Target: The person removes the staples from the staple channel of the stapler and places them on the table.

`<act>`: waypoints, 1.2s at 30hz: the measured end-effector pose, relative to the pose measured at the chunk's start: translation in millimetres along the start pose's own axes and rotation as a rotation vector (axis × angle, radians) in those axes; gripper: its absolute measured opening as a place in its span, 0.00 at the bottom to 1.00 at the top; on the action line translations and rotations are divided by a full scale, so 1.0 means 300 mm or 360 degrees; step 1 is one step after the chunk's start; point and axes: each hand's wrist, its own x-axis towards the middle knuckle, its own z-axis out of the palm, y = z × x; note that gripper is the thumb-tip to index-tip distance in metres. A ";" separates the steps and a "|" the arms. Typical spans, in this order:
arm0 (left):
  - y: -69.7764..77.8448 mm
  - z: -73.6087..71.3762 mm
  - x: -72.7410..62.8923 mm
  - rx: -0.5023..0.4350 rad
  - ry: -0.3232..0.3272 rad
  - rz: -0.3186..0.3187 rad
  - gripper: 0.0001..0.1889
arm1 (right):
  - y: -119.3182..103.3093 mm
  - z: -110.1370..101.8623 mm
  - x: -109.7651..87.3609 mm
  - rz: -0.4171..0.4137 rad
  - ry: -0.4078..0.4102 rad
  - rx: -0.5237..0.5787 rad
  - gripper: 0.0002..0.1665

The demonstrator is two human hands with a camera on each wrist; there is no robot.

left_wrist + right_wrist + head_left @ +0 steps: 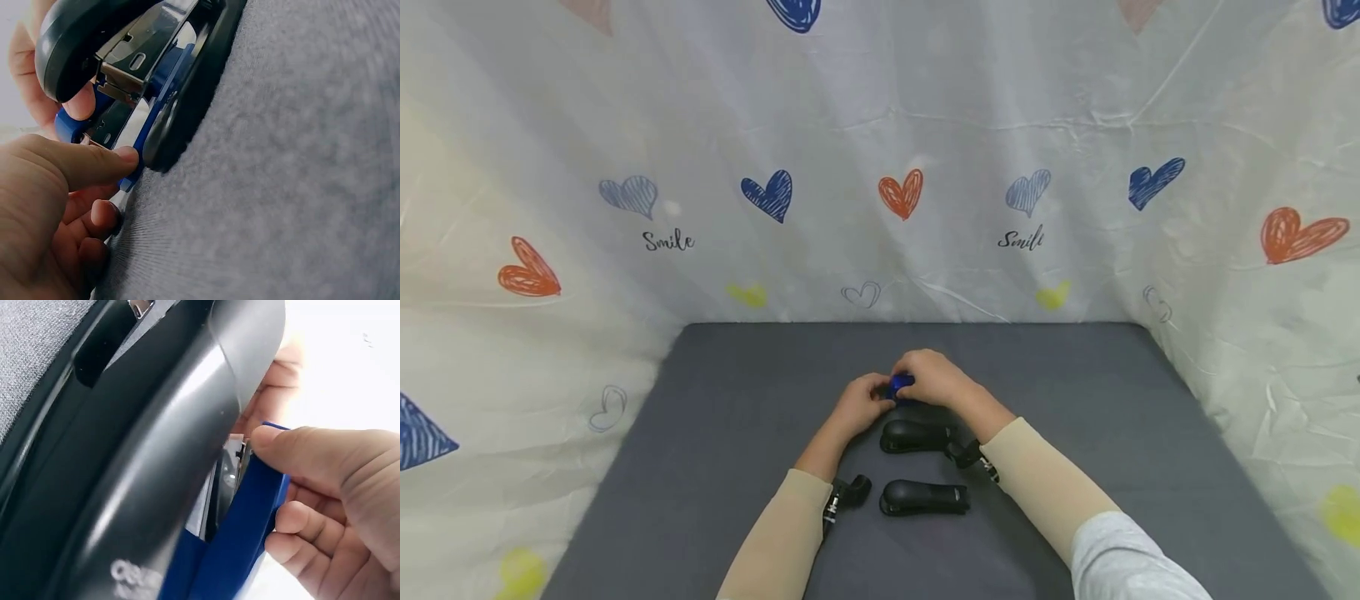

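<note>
Centrally, toward the far side of a table covered in dark grey fabric [760, 383], a person's two bare hands hold a blue stapler with metal inner parts [900, 383]. Two words in black script can be made out on a white, creased, sheet-like curtain [835, 83] beyond the table: "Smile" [668, 240] to the left and what looks like the same word, its last letter distorted, to the right. Pale lettering [134, 575] on a black stapler in the right wrist view is too blurred to read in full.

The left hand [859, 407] pinches one end of the blue stapler's slim base, thumb on top. The right hand [934, 377] grips its upper part between thumb and fingers. The upper part stands apart from the base, showing a metal channel; what lies inside it is too hidden to tell.

Just near of the blue stapler lies a smooth, rounded black stapler [916, 436]; a second, similarly shaped black stapler [925, 497] lies nearer still, roughly parallel. Fine ribbing shows in the grey fabric up close. Smooth beige sleeves [782, 525] cover both forearms. Scribbled hearts in orange, blue and yellow decorate the curtain.
</note>
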 end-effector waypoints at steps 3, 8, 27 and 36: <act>0.003 0.004 0.000 -0.0009 0.0014 -0.0003 0.20 | 0.019 -0.012 -0.016 -0.0019 0.0059 0.0069 0.18; 0.006 0.005 0.002 -0.0017 0.0044 -0.0018 0.19 | 0.048 -0.057 -0.060 0.0071 0.0165 0.0285 0.19; -0.002 0.020 0.001 0.0009 0.0057 -0.0042 0.19 | 0.128 -0.085 -0.228 0.0335 0.0522 0.0702 0.21; -0.009 0.019 0.000 0.0001 0.0068 -0.0054 0.19 | 0.165 -0.076 -0.268 0.0380 0.0611 0.0915 0.24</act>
